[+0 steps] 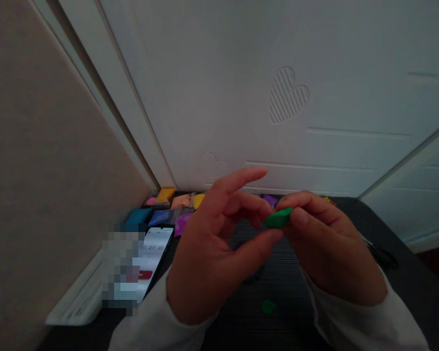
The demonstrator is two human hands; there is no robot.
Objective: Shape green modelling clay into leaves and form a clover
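Observation:
A small lump of green modelling clay is held up above the dark table, between both hands. My left hand touches its left end with the thumb and a bent finger, the index finger stretched out above. On the other end, my right hand pinches the clay between thumb and fingers. Below the hands, a smaller flat green piece lies on the table. A dark bluish object is mostly hidden behind my left hand.
Colored clay packets, among them an orange-yellow one, a blue one and a purple one, line the back left. A phone showing a timer lies at left. Dark-handled scissors lie at right. A white panel rises behind the table.

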